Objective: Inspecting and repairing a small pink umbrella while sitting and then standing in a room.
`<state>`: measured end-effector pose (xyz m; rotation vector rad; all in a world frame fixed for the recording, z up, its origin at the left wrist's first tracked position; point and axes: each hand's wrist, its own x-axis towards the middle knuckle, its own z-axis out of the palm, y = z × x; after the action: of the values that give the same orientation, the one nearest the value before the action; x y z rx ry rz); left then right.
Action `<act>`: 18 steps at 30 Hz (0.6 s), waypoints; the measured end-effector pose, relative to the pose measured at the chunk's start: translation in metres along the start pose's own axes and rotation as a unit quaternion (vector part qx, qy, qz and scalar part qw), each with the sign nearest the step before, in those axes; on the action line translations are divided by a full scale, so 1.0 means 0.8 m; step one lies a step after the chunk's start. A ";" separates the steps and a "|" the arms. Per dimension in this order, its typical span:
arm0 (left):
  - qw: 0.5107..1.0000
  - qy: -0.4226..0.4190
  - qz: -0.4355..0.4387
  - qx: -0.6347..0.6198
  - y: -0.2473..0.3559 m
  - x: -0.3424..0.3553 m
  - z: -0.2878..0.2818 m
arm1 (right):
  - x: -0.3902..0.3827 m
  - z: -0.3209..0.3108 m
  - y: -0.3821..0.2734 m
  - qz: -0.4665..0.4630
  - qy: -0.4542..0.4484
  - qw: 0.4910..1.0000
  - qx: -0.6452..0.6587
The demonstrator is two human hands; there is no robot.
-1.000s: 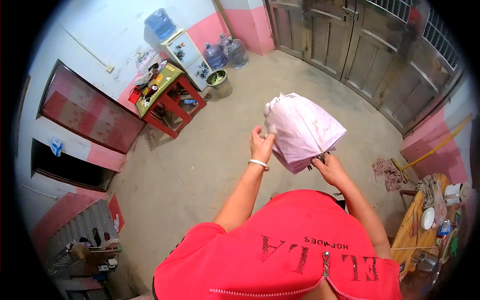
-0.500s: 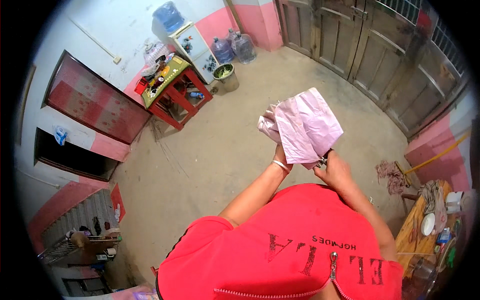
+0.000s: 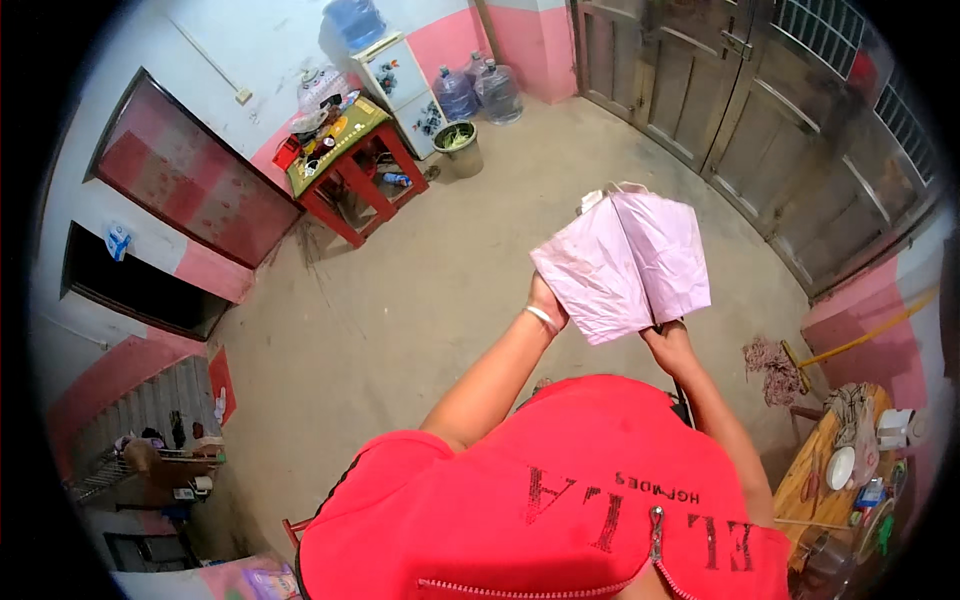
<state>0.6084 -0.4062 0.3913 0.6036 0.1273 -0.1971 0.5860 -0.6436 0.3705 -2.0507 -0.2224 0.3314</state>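
Observation:
A pale pink folding umbrella [image 3: 610,265], its creased cloth hanging in loose panels, is held out in front of my red shirt, above the floor. Along the cloth's left edge, my left hand [image 3: 547,300] with a white bangle grips it; the fingers are mostly hidden behind the fabric. My right hand [image 3: 672,347] closes round the umbrella's near end, where a short dark part shows below the cloth. At the far edge, pale folds and rib ends stick out.
A red table [image 3: 345,175] with clutter stands by a small fridge [image 3: 405,95], water bottles [image 3: 498,92] and a bucket [image 3: 459,150]. Wooden doors [image 3: 690,80] close the far right. A mop [image 3: 778,365] and a wooden table [image 3: 825,475] are at the right; stairs [image 3: 140,395] at the left.
The umbrella has turned and its cloth spread into flatter panels. My left hand has shifted left along its edge. The metal parts seen by my right hand are now covered.

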 end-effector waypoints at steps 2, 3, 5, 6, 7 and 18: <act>0.999 0.003 0.022 -0.050 0.008 -0.012 0.008 | 0.000 0.000 0.004 0.017 0.012 1.000 -0.018; 0.998 0.005 0.023 -0.051 0.006 -0.017 0.008 | 0.001 0.002 0.003 0.017 0.009 1.000 -0.018; 0.997 0.017 0.066 -0.048 0.002 -0.025 0.011 | 0.001 0.005 0.004 0.030 0.003 0.999 -0.014; 0.996 0.012 0.083 -0.019 -0.004 -0.025 0.009 | 0.002 0.007 0.017 0.032 0.005 0.999 -0.015; 0.997 0.011 0.080 -0.019 -0.010 -0.027 0.008 | 0.006 0.011 0.037 -0.008 0.032 0.999 -0.018; 0.935 0.148 -0.050 0.319 -0.056 -0.020 -0.111 | -0.010 -0.016 -0.045 0.210 -0.130 0.932 0.266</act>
<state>0.5772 -0.3887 0.2968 1.2777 0.3959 -0.2462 0.5820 -0.6392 0.4095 -1.4940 0.1449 0.8357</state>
